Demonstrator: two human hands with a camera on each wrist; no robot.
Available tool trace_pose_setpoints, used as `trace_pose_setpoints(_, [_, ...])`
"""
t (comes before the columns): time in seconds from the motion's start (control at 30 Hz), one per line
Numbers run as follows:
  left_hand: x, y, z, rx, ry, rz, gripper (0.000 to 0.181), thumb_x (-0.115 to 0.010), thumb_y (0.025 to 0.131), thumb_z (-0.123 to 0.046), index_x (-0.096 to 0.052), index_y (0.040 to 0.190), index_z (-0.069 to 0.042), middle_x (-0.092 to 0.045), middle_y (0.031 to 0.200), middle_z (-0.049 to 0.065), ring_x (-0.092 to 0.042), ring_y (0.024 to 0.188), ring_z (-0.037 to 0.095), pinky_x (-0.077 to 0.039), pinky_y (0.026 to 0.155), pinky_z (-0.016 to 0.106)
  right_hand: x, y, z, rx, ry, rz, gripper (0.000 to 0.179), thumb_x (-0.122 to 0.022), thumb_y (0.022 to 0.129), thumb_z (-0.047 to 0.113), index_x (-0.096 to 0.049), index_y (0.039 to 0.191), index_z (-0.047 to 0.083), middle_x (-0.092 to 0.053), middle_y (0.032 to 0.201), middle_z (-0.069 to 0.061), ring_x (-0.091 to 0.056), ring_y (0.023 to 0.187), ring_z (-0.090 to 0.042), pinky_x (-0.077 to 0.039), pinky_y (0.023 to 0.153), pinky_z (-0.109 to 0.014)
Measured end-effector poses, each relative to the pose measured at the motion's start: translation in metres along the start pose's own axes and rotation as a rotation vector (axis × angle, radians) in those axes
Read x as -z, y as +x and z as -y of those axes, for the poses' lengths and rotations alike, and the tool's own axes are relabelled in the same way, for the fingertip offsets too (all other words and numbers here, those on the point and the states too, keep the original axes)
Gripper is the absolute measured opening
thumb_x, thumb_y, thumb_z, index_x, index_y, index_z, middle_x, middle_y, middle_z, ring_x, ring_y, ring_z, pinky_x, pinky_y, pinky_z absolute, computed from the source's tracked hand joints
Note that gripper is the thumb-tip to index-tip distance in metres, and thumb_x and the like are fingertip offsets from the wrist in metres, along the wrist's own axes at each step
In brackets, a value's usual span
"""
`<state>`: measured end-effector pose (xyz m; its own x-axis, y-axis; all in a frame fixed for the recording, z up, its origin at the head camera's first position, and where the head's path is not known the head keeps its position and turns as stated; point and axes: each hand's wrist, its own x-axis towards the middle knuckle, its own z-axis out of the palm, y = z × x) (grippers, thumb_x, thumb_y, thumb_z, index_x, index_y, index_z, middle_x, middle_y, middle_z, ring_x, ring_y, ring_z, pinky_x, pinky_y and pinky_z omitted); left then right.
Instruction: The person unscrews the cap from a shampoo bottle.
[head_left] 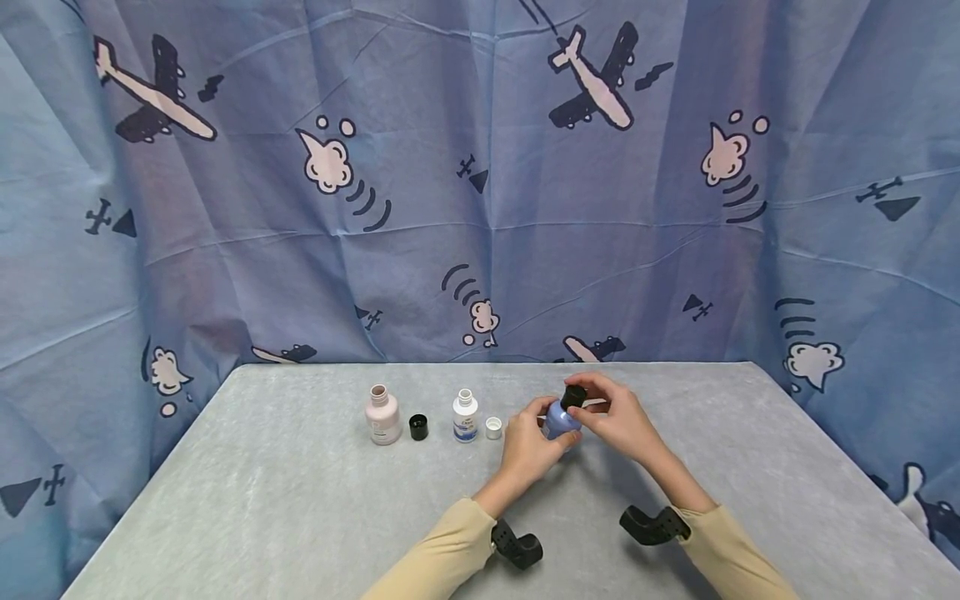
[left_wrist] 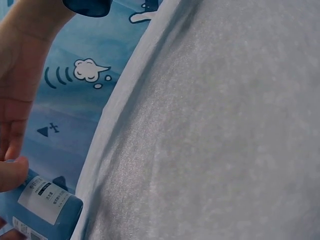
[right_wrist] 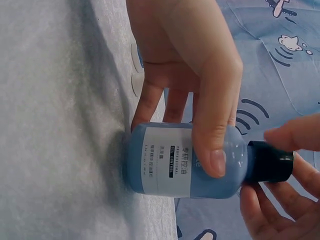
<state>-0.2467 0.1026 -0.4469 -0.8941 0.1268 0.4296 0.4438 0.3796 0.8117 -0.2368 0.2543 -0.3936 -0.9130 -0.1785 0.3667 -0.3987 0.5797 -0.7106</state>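
A blue bottle (head_left: 557,422) with a white printed label (right_wrist: 167,160) stands upright on the table, right of the middle. My left hand (head_left: 527,445) holds it round the body, thumb across the label side. The fingers and thumb of my right hand (head_left: 617,421) pinch the black cap (head_left: 573,395). That cap (right_wrist: 270,161) sits on the bottle's neck in the right wrist view. The left wrist view catches only the lower part of the bottle (left_wrist: 55,207) at its corner.
Left of my hands stand an uncapped white bottle (head_left: 466,418) beside its white cap (head_left: 493,428), and an uncapped pink bottle (head_left: 384,421) beside a black cap (head_left: 418,427). A blue curtain (head_left: 420,167) hangs behind the grey table (head_left: 262,483).
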Motion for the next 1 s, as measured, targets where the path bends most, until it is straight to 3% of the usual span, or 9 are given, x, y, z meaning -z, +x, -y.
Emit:
trace_pose_setpoints(0.23, [0.0005, 0.001, -0.0001, 0.011, 0.021, 0.012, 0.052, -0.084, 0.069, -0.028, -0.066, 0.115, -0.013, -0.073, 0.099, 0.003, -0.065, 0.085, 0.01, -0.045, 0.068, 0.015, -0.0019, 0.001, 0.0059, -0.145, -0.061, -0.057, 0.045, -0.074, 0.084, 0.03, -0.061, 0.122, 0.008, -0.065, 0.117, -0.017, -0.064, 0.098, -0.03, -0.055, 0.073, -0.033])
trace_pose_setpoints(0.37, [0.0005, 0.0013, 0.0004, 0.007, 0.031, 0.014, 0.051, -0.084, 0.069, -0.029, -0.066, 0.115, -0.014, -0.073, 0.099, 0.003, -0.066, 0.087, 0.01, -0.046, 0.069, 0.015, -0.0011, 0.0005, 0.0095, -0.194, -0.073, -0.065, 0.045, -0.075, 0.083, 0.031, -0.063, 0.12, 0.009, -0.065, 0.113, -0.017, -0.063, 0.094, -0.028, -0.052, 0.067, -0.03])
trace_pose_setpoints(0.6, [0.0012, 0.0006, 0.0021, -0.013, 0.04, 0.0, 0.05, -0.084, 0.069, -0.027, -0.066, 0.114, -0.012, -0.073, 0.098, 0.004, -0.067, 0.088, 0.013, -0.047, 0.072, 0.018, -0.0017, 0.0001, 0.0072, -0.125, -0.035, -0.055, 0.042, -0.074, 0.084, 0.014, -0.061, 0.122, 0.005, -0.064, 0.117, -0.019, -0.064, 0.098, -0.032, -0.057, 0.078, -0.038])
trace_pose_setpoints(0.8, [0.0008, 0.0, 0.0033, -0.015, -0.003, 0.013, 0.05, -0.083, 0.07, -0.025, -0.066, 0.115, -0.009, -0.073, 0.1, 0.007, -0.066, 0.085, 0.012, -0.048, 0.071, 0.018, -0.0024, 0.0, 0.0043, -0.069, 0.016, -0.04, 0.043, -0.071, 0.083, 0.002, -0.059, 0.124, 0.001, -0.062, 0.119, -0.024, -0.065, 0.098, -0.035, -0.057, 0.078, -0.03])
trace_pose_setpoints(1.0, [0.0019, -0.0009, 0.0036, -0.021, -0.026, 0.028, 0.049, -0.081, 0.072, -0.023, -0.065, 0.115, -0.007, -0.073, 0.1, 0.009, -0.066, 0.083, 0.013, -0.048, 0.07, 0.016, -0.0037, -0.0007, 0.0032, -0.043, 0.039, -0.015, 0.042, -0.066, 0.084, -0.004, -0.059, 0.125, 0.001, -0.062, 0.118, -0.025, -0.065, 0.101, -0.038, -0.058, 0.08, -0.034])
